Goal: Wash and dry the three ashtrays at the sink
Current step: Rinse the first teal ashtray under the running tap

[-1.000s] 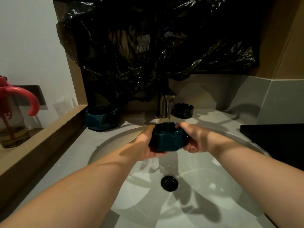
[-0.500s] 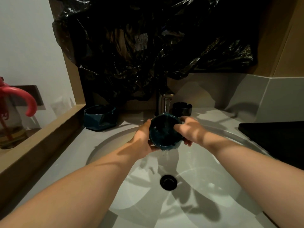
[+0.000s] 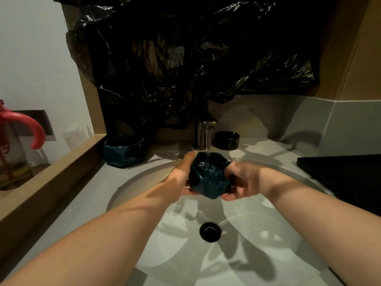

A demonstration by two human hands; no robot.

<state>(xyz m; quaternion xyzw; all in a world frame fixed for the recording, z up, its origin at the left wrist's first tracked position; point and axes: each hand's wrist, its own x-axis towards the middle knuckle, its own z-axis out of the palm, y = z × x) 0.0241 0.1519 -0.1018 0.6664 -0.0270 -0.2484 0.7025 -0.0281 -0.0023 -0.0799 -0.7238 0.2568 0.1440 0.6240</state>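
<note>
A dark teal ashtray (image 3: 209,178) is held over the white sink basin (image 3: 144,182), right under the running water from the faucet (image 3: 201,134). My left hand (image 3: 181,178) grips its left side, thumb up along the rim. My right hand (image 3: 240,180) grips its right side, with fingers curled underneath. Water streams into its tilted hollow. A second, larger teal ashtray (image 3: 124,150) sits on the counter at the back left. A black round ashtray (image 3: 226,140) stands to the right of the faucet.
The black drain (image 3: 210,232) lies in the basin below my hands. A black slab (image 3: 348,178) covers the counter on the right. Black plastic sheeting (image 3: 185,58) hangs above the faucet. A wooden ledge (image 3: 47,178) runs along the left, and a jar with a red handle (image 3: 18,145) stands behind it.
The ashtray was tipped with its opening toward me, and now it sits a little lower under the stream. Both hands shifted their hold around it.
</note>
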